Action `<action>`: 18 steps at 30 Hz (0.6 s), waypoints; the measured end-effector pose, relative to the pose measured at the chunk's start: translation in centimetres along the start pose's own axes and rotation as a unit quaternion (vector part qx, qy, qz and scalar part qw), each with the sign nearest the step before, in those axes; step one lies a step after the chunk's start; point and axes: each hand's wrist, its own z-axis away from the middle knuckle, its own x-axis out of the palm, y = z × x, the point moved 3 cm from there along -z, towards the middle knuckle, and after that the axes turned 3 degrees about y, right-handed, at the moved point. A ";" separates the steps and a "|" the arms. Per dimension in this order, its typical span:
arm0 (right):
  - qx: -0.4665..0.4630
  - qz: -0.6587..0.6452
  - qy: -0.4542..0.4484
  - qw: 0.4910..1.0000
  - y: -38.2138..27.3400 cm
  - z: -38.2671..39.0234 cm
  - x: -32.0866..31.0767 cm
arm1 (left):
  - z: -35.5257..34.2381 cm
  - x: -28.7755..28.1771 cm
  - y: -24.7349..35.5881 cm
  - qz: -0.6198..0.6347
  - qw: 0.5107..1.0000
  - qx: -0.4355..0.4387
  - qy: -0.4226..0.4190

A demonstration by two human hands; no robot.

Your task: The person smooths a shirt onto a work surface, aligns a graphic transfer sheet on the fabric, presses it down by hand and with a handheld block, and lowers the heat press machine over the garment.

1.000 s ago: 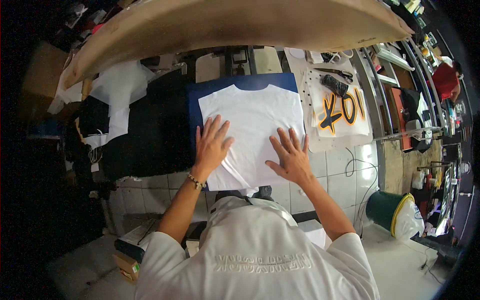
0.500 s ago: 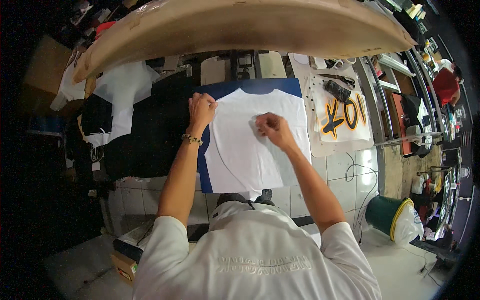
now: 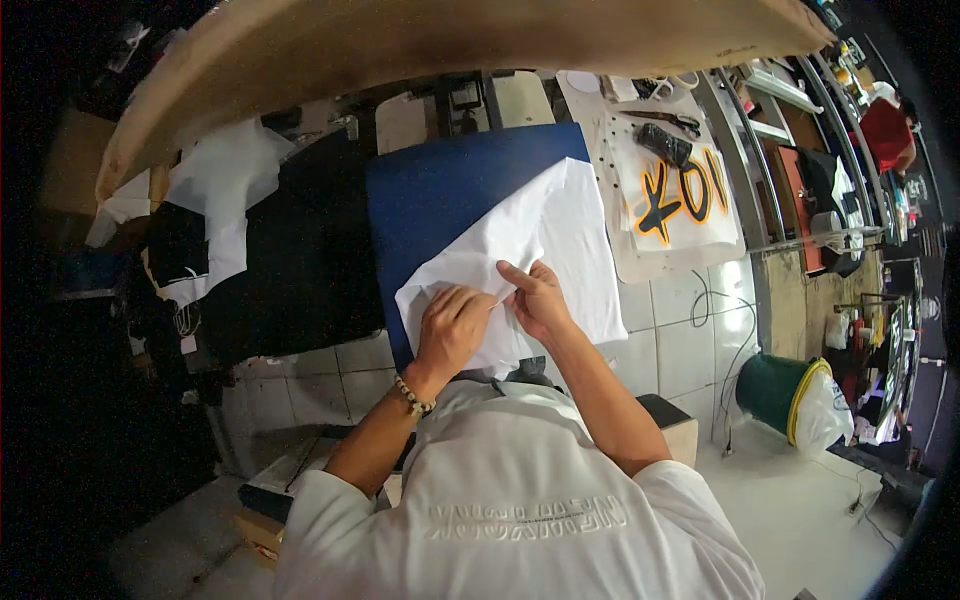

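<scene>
A white fabric shirt panel [image 3: 575, 245] lies partly on a blue board [image 3: 425, 190]. Its left side is gathered up and folded toward me in loose creases, while the right side stays spread nearly flat. My left hand [image 3: 455, 325], with a beaded bracelet at the wrist, is closed on the bunched cloth, fingertips pinched together. Close beside it, my right hand [image 3: 538, 298] grips the same fold between thumb and fingers. The cloth edge between the two hands is partly hidden by them.
Right of the board, a pale table [image 3: 635, 265] bears printed sheets [image 3: 685, 205], a black wrapped bundle [image 3: 665, 145] and scissors [image 3: 665, 120]. Black cloth [image 3: 300, 260] lies to the left. A large brown roll [image 3: 450, 50] spans the far side. A green bin [image 3: 775, 390] stands on the floor.
The panel lay spread flat with its neckline at the far edge; its left side is now pulled up and folded toward me. Both hands came nearer, the left also moving right, and met on the cloth.
</scene>
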 end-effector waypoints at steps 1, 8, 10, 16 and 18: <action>0.002 -0.002 0.004 1.000 0.1 0.3 -0.2 | 0.6 0.1 0.0 0.010 1.000 -0.008 0.023; -0.023 -0.037 -0.001 0.999 1.1 0.9 -1.4 | 1.6 0.4 0.8 0.025 0.999 0.024 0.006; -0.020 -0.032 0.003 0.999 1.3 0.9 -1.9 | 1.6 0.5 1.1 0.029 0.999 0.026 0.001; -0.029 -0.053 0.020 0.998 0.5 1.4 -1.4 | 1.4 0.4 1.0 0.029 0.999 0.023 0.003; -0.022 -0.024 -0.018 0.999 0.3 1.1 -2.1 | 1.3 0.2 1.0 0.019 1.000 0.023 0.003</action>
